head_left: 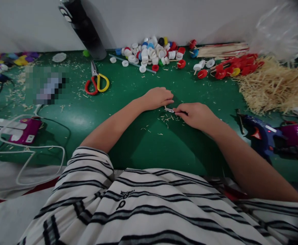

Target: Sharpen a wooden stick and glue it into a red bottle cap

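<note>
Near the middle of the green table, my right hand (195, 114) pinches a small, pale metallic blade (169, 110) between thumb and fingertips. My left hand (157, 98) is closed beside it, palm down. A thin wooden stick (165, 107) pokes out below its fingers and meets the blade's left end; the rest of the stick is hidden by the hand. Thin wood shavings (168, 118) lie scattered on the table just under both hands.
Bottle caps (150, 52) are heaped at the back. Scissors (97, 80) lie at left, below a black bottle (87, 30). Red caps on sticks (230, 66), straw-like shreds (276, 85) and a blue glue gun (262, 132) occupy the right. A white cable (62, 153) loops at left.
</note>
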Available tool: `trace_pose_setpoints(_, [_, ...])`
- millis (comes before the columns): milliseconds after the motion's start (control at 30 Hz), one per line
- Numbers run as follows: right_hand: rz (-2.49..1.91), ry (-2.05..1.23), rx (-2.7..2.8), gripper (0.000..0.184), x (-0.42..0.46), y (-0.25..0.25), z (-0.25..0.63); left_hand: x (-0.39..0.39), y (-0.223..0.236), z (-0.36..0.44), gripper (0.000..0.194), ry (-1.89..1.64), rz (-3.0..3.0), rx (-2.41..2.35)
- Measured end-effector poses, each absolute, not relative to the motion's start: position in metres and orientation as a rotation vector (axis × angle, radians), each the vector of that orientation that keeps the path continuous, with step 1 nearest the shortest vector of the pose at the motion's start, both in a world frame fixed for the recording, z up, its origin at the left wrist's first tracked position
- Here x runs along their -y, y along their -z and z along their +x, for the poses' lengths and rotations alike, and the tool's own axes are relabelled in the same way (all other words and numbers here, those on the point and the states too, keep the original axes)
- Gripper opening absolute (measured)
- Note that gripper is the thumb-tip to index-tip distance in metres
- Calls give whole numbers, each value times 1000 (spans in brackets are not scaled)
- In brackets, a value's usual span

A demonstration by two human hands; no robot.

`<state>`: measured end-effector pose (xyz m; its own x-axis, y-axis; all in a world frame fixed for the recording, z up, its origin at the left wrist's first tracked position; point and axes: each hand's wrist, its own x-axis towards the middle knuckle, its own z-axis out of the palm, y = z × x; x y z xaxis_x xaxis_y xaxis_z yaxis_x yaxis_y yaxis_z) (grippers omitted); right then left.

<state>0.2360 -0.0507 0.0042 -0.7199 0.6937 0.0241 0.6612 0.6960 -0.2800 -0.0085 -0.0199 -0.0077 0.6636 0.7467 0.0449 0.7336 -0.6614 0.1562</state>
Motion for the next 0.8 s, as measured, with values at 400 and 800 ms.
trace_pose_setpoints(400, [-1132, -437, 2782, 25, 52, -6, 241, 20, 9, -8, 45, -138, 2797, -1233])
trace_pose_setpoints(800, [-1150, -444, 2709, 25, 57, -5, 254, 17, 12, -9, 46, -197, 2784, -1244])
